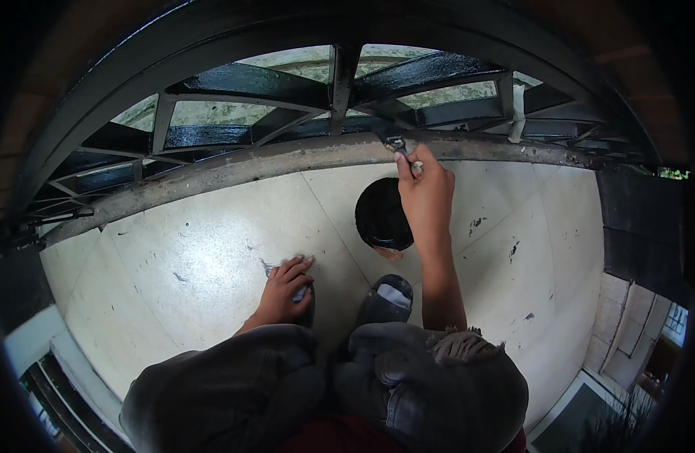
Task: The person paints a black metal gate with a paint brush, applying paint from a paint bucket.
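My right hand is closed round the handle of a paintbrush. Its dark bristles reach the lower edge of a metal gate, much of which has a glossy black coat. Just below and left of that hand, a round container of black paint stands on the tiles, partly covered by my wrist. A small brown scrap shows at the container's near rim. My left hand holds nothing; its fingers are spread over the front of my left shoe.
Pale floor tiles carry scattered black paint marks. A worn ledge runs along the gate's foot. My right shoe is close to the container. A pale strip hangs from the gate. Dark panels stand at the right.
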{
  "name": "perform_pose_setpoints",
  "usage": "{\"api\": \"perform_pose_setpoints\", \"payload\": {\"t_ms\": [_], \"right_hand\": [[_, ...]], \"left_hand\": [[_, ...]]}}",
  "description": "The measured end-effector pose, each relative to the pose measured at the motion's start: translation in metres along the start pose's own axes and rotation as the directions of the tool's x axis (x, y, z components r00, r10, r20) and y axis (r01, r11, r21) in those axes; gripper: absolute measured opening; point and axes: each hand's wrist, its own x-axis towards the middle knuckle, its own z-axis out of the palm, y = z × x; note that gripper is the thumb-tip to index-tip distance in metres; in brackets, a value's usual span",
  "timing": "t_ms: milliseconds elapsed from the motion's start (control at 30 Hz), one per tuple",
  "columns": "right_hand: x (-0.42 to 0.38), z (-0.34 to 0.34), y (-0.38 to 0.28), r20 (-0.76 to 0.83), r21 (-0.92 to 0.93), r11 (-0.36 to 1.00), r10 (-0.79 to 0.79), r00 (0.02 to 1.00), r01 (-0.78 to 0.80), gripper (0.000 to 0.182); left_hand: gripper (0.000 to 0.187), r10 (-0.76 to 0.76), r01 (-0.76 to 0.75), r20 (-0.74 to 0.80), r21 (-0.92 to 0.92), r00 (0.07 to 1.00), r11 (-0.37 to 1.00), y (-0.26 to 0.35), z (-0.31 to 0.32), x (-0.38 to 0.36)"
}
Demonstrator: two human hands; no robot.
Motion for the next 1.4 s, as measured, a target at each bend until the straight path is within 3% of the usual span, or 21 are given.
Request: {"api": "perform_pose_setpoints", "payload": {"t_ms": [133, 200, 267, 333, 400, 467, 600, 667, 733, 833, 967, 1067, 1100, 1200, 1267, 1333, 1367, 1400], "right_hand": [[0.002, 0.022, 0.009, -0.118, -0.131, 0.981, -0.158, 0.980, 0.142, 0.015], [-0.009, 0.007, -0.003, -0.042, 0.000, 0.998, -0.058, 0.997, 0.058, 0.019], [0.003, 0.010, -0.002, 0.010, 0.007, 1.000, 0.009, 1.000, -0.009, 0.016], [0.014, 0.029, 0.016, -0.189, -0.030, 0.991, -0.132, 0.973, 0.129, 0.018], [0.004, 0.029, 0.016, -0.144, -0.051, 0.992, -0.126, 0.982, 0.119, 0.019], [-0.004, 0.024, 0.011, -0.051, 0.054, 0.983, -0.174, 0.983, 0.176, 0.020], [0.000, 0.040, 0.036, -0.197, -0.093, 0.986, -0.154, 0.968, 0.138, 0.016], [-0.020, 0.059, 0.029, -0.139, -0.114, 0.962, -0.263, 0.955, 0.248, 0.015], [-0.020, 0.061, 0.025, -0.123, -0.058, 0.967, -0.254, 0.959, 0.249, 0.014], [0.004, 0.040, 0.027, -0.170, -0.061, 0.994, -0.099, 0.981, 0.089, 0.014], [-0.010, 0.061, 0.002, -0.010, -0.156, 0.958, -0.245, 0.969, 0.240, 0.014], [0.002, 0.049, 0.016, -0.087, -0.041, 0.985, -0.173, 0.981, 0.170, 0.013], [0.002, 0.044, 0.025, -0.167, -0.094, 0.988, -0.133, 0.977, 0.119, 0.014], [-0.026, 0.055, 0.018, -0.091, -0.180, 0.971, -0.174, 0.981, 0.156, 0.015], [-0.024, 0.054, 0.015, -0.052, -0.133, 0.970, -0.212, 0.976, 0.204, 0.016], [-0.005, 0.048, 0.025, -0.140, -0.114, 0.977, -0.197, 0.970, 0.182, 0.016], [-0.003, 0.040, 0.028, -0.111, -0.154, 0.987, -0.060, 0.992, 0.042, 0.017], [-0.009, 0.041, 0.027, -0.111, -0.150, 0.988, -0.063, 0.992, 0.046, 0.017]], "left_hand": [[0.024, -0.002, 0.002, 0.006, 0.008, 1.000, 1.000, -0.001, 0.000, 0.002], [0.024, -0.011, 0.011, 0.010, 0.005, 1.000, 1.000, 0.002, -0.002, -0.001], [0.024, -0.007, 0.007, 0.001, -0.002, 1.000, 1.000, 0.001, -0.001, 0.004], [0.023, 0.001, -0.001, -0.004, 0.002, 1.000, 1.000, 0.000, 0.001, 0.002], [0.023, 0.003, -0.003, -0.016, 0.002, 1.000, 1.000, 0.000, 0.000, 0.006], [0.023, 0.009, -0.009, -0.011, -0.009, 1.000, 1.000, 0.001, 0.000, 0.003], [0.024, 0.001, -0.001, -0.009, 0.014, 1.000, 1.000, -0.001, 0.002, 0.002], [0.024, -0.002, 0.002, 0.005, 0.017, 1.000, 1.000, -0.001, 0.001, 0.001], [0.024, 0.006, -0.006, -0.003, 0.010, 1.000, 1.000, -0.001, 0.001, 0.002], [0.025, 0.011, -0.011, -0.004, 0.004, 1.000, 1.000, -0.002, 0.002, 0.002], [0.025, 0.017, -0.017, 0.001, 0.002, 1.000, 1.000, -0.003, 0.002, 0.003], [0.025, 0.011, -0.011, -0.009, 0.002, 1.000, 1.000, -0.002, 0.002, 0.001], [0.025, 0.005, -0.005, -0.006, -0.001, 1.000, 1.000, -0.001, 0.001, 0.001], [0.025, 0.004, -0.004, -0.008, 0.000, 1.000, 1.000, -0.002, -0.001, 0.003], [0.025, 0.006, -0.006, -0.004, -0.009, 1.000, 1.000, -0.001, 0.003, 0.001], [0.024, 0.011, -0.011, -0.020, 0.001, 1.000, 1.000, -0.002, 0.002, 0.002], [0.024, 0.009, -0.009, -0.023, 0.002, 1.000, 1.000, -0.001, 0.002, 0.001], [0.024, 0.010, -0.010, -0.017, 0.001, 1.000, 1.000, 0.000, 0.001, 0.001]]}}
